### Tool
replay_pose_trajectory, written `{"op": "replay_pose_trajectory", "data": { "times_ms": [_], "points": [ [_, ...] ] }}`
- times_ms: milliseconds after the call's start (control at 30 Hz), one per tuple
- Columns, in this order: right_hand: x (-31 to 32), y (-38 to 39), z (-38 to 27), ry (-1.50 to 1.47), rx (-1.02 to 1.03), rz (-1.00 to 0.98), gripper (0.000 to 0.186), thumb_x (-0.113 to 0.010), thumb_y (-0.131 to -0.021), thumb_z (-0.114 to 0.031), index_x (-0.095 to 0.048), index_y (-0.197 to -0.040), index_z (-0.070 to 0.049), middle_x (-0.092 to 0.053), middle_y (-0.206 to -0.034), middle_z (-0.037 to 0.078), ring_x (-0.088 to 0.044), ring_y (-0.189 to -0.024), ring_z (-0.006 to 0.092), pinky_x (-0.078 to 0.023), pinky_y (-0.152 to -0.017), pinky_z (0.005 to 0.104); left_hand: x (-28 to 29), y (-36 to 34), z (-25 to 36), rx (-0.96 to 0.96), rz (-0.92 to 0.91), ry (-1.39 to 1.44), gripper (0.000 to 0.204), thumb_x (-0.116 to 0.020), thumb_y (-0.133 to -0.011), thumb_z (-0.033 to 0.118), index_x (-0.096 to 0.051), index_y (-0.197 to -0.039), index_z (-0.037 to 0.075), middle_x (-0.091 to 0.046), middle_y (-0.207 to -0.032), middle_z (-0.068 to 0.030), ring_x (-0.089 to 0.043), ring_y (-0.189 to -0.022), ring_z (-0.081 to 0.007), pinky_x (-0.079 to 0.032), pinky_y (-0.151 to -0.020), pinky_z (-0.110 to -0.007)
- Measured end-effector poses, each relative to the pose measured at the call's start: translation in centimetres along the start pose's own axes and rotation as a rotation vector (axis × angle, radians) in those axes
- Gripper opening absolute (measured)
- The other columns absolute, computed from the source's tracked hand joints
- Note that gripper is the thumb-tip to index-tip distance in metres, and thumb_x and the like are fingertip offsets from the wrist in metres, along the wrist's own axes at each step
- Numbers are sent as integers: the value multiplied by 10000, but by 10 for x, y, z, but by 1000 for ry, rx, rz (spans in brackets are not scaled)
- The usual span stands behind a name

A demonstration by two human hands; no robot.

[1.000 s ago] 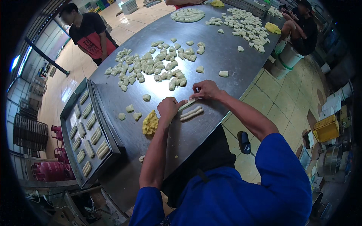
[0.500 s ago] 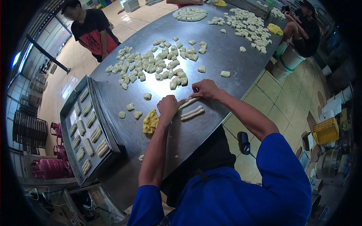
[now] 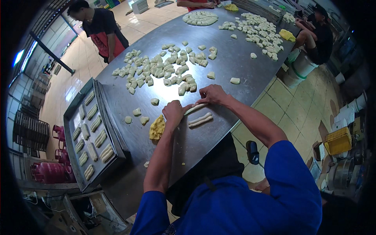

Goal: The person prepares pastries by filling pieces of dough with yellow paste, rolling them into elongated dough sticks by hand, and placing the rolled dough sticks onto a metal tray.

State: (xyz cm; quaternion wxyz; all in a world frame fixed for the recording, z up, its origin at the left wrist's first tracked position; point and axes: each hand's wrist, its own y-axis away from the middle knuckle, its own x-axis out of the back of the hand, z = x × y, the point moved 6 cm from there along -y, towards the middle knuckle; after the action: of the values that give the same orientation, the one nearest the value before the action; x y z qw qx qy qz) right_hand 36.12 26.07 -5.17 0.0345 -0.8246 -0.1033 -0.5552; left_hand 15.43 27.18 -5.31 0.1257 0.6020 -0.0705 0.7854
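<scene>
Dough strip (image 3: 195, 109) just beyond rolled dough pair (image 3: 200, 120), long axis approx. parallel to it, btwn L hand (image 3: 174, 112) & R hand (image 3: 213, 94); fingers at both ends, neither nearer; pinched vs. pressed: can't tell.

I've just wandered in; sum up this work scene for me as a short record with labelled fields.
Surface: metal table
Left hand: at the left end of a pale dough strip
Right hand: at that strip's other end
Nearest the hands: a pair of dough strips lying side by side
By the left forearm: yellow lump
Further up the table: many scattered dough pieces
Left side: tray holding shaped dough sticks
Nearby: standing person in black and red
</scene>
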Motion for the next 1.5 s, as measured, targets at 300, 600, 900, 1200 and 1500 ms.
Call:
{"op": "replay_pose_trajectory", "data": {
  "times_ms": [300, 600, 900, 1200, 1500],
  "points": [
    [-18, 97, -20, -401, -68, 282, 342, -514, -1008, -242, -625, -1258, -37, -713, -1031, 224, -679, -970, 414, -516, -860, 518, -8, 106, 1, -456, 92, 299, 571, -601, -997, 389, -553, -1416, 3, -566, -1430, -233, -525, -1349, -387, -371, -1155, -487],
    [-2, 92, -15, -312, -35, 270, 321, -636, -935, -119, -574, -1232, -13, -638, -1085, 215, -615, -1000, 441, -490, -871, 518, 13, 85, -8, -236, 145, 502, 482, -658, -959, 218, -574, -1390, 19, -613, -1337, -212, -548, -1255, -388, -421, -1096, -488],
    [-20, 36, -38, 57, 205, 154, 142, -638, -920, -119, -708, -1016, -41, -630, -988, 189, -619, -939, 393, -499, -838, 469, 2, 46, 6, -375, 140, 459, 340, -668, -907, 80, -688, -1244, 38, -707, -1110, -159, -611, -1090, -342, -509, -942, -432],
    [9, 59, -38, -295, -26, -100, 230, -632, -933, -114, -723, -1120, -17, -698, -1105, 213, -669, -1024, 378, -517, -921, 423, 13, 67, -8, -300, -20, 635, 316, -656, -948, 89, -692, -1260, 51, -737, -1072, -184, -678, -927, -267, -547, -861, -383],
    [-12, 81, -39, -182, 166, -22, 294, -558, -901, -4, -678, -1170, -6, -647, -991, 222, -644, -986, 379, -500, -924, 443, -13, 78, -4, -409, -94, 635, 398, -708, -900, 130, -676, -1285, 38, -623, -1233, -198, -674, -970, -304, -555, -890, -366]
  ]
}}
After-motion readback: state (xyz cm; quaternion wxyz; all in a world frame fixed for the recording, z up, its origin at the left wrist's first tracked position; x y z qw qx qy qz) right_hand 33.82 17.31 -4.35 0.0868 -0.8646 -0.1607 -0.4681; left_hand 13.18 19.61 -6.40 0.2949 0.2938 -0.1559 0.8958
